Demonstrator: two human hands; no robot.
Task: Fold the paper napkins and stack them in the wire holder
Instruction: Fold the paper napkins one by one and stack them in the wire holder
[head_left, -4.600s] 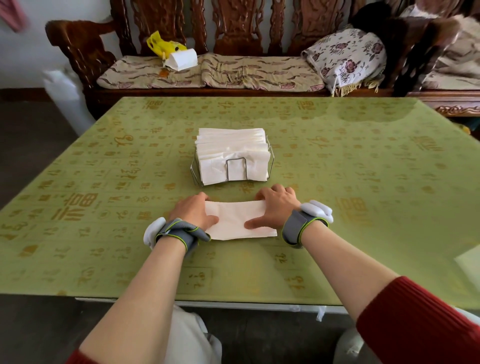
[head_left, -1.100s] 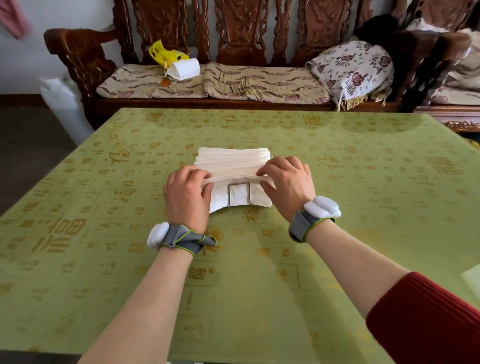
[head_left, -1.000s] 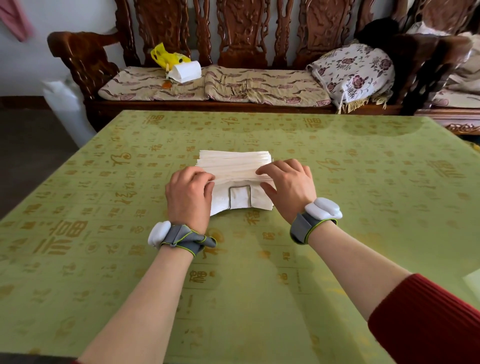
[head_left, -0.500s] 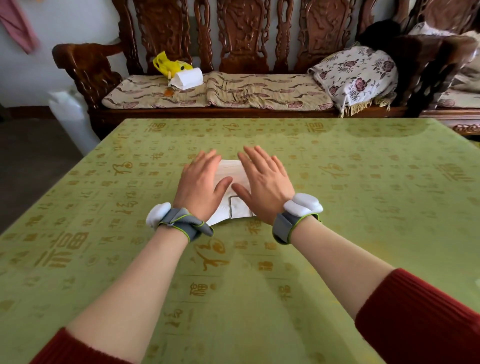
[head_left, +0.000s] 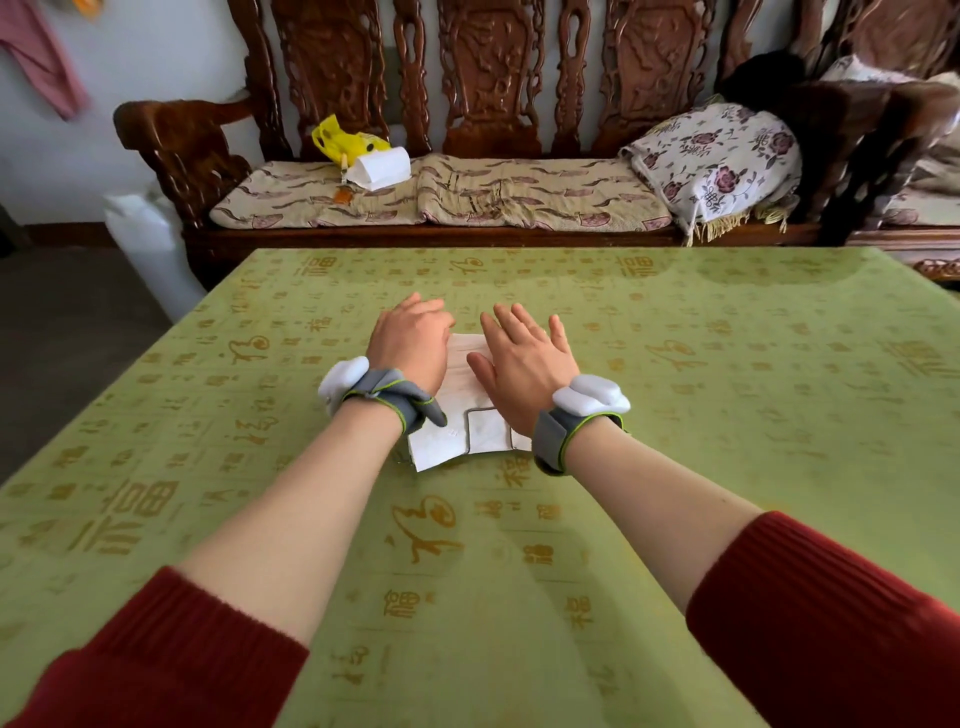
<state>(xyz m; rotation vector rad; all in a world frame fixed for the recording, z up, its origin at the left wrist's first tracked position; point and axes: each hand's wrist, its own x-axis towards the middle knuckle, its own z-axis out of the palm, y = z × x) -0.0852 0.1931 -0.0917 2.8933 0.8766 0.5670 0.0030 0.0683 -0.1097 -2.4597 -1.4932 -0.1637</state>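
Napkins (head_left: 466, 370) fill one wire holder (head_left: 469, 432); left hand (head_left: 410, 344) and right hand (head_left: 525, 356) rest atop.

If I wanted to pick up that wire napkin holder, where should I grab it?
By its two ends, I'd say: one hand from the left, one from the right, low on the wire holder. The napkins are loose sheets piled above the thin frame, so grabbing from the top would likely lift only paper.

A home living room: carved wooden sofa (head_left: 488, 104), cushions (head_left: 441, 195).
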